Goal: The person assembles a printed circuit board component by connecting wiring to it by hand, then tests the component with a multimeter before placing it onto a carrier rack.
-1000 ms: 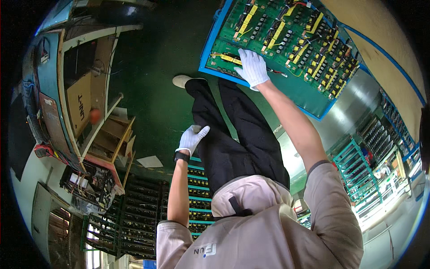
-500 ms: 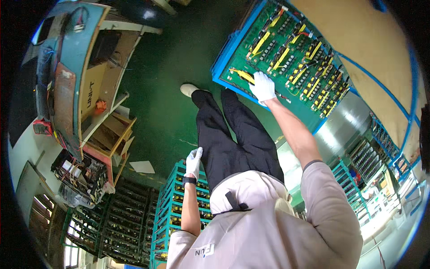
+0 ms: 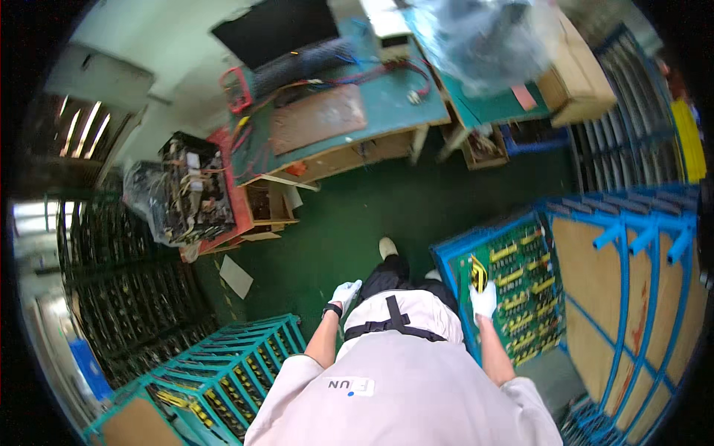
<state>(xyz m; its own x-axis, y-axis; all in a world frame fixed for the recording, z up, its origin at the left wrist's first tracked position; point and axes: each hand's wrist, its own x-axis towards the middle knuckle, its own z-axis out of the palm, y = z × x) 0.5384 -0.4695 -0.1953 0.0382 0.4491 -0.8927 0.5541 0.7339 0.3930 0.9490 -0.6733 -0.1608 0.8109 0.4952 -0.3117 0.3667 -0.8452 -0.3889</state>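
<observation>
Head view: right hand (image 3: 483, 301), white-gloved, pinching a yellow-and-black component (image 3: 478, 273) at its near end; component upright, long axis running away from the wearer, tip over the left edge of the green circuit board (image 3: 520, 297). Board lying in a blue tray (image 3: 445, 256), long axis slanting from near right to far left, directly ahead of the right hand. Left hand (image 3: 345, 293), also gloved, fingers loosely spread, holding nothing, hanging beside the hip over the green floor (image 3: 349, 215), well apart from the board. Right hand clearly nearer.
</observation>
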